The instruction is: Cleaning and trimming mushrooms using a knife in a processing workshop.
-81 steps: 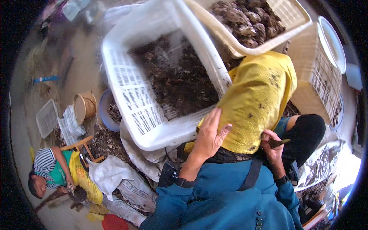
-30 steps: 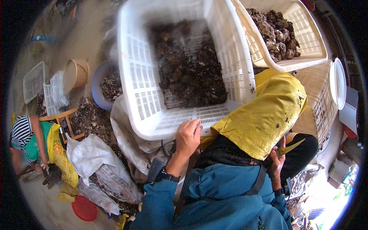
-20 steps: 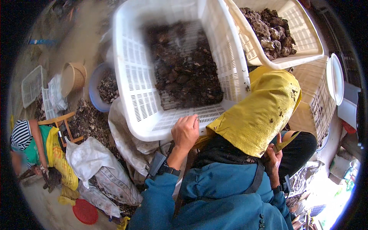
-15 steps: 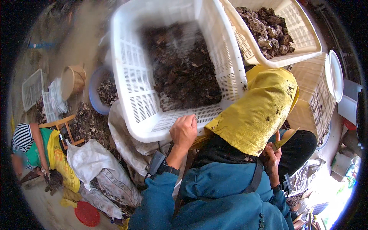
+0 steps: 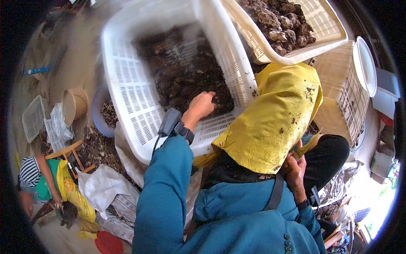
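The step in hand is judged to be picking by touch from the white basket [image 5: 139, 108], which stands ahead of the person, slightly to the left, with its near rim just beside the yellow cover [image 5: 279, 114] over the lap. The work material, a loose layer of dark clumps [image 5: 182, 84], lies on the basket floor; parts of the slotted base show through it. The left hand [image 5: 201, 106] is inside the basket, past the near wall, at the near right part of the layer. Its fingers are bent and set narrow, palm downward; the fingertips are not clear enough to tell whether a piece is gripped. The right hand [image 5: 293, 169] is wrapped around a pointed tool [image 5: 307, 146], greenish yellow, its tip directed upward and away from the person, near the black-covered knee [image 5: 336, 148]. A second, cream basket [image 5: 322, 21] containing brown lumps [image 5: 279, 25] stands at the far right, beside the white one. The next move calls for a secure finger grip on one clump before lifting clear of the near wall. Keep the tool point away from the left hand when the two meet.
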`<move>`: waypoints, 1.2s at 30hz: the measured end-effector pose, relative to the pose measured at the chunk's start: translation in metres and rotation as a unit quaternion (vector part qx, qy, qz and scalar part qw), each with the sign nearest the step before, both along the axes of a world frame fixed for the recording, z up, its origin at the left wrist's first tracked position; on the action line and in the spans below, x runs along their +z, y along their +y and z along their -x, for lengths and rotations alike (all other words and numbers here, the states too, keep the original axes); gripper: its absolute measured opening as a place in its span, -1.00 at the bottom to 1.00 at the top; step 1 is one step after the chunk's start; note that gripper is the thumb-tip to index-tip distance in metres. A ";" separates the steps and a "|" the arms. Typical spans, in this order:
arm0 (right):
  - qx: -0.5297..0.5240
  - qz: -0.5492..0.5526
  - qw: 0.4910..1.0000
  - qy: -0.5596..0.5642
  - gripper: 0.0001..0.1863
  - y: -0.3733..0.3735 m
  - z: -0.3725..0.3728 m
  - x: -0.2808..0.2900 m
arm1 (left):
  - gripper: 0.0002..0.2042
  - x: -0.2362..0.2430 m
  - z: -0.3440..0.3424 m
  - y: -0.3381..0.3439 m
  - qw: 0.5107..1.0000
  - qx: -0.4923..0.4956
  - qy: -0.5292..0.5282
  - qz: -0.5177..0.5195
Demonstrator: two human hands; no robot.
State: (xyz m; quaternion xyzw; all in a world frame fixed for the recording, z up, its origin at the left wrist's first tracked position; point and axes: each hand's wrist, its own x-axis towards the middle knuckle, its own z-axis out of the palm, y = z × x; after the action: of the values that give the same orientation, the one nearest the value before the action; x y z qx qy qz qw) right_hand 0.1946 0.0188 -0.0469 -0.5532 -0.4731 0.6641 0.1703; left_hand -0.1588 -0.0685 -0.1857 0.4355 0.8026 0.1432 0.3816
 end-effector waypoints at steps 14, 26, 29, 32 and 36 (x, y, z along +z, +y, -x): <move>-0.005 0.018 1.000 -0.023 -0.25 -0.001 -0.002 -0.005 | -0.52 -0.078 -0.028 -0.006 0.986 -0.096 0.019 0.133; -0.021 0.038 0.992 -0.122 -0.77 -0.002 0.005 0.004 | -0.47 -0.075 0.048 0.034 0.976 0.073 0.207 0.012; -0.027 0.043 0.990 -0.133 -0.76 0.000 0.003 0.008 | -0.38 -0.071 0.065 0.056 0.968 0.073 0.239 0.013; -0.026 0.042 0.986 -0.161 -0.73 -0.001 -0.002 0.007 | -0.36 -0.073 0.075 0.069 0.963 0.034 0.265 0.017; -0.026 0.060 0.986 -0.152 -0.70 -0.002 0.000 0.006 | -0.36 -0.084 0.087 0.067 0.962 -0.009 0.272 0.025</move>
State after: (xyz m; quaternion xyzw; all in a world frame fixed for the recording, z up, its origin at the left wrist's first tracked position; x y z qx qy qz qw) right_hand 0.1950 0.0170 -0.0408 -0.6691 -0.4378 0.5952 0.0801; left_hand -0.2459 -0.0012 -0.2701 0.4553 0.8756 -0.0044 0.1613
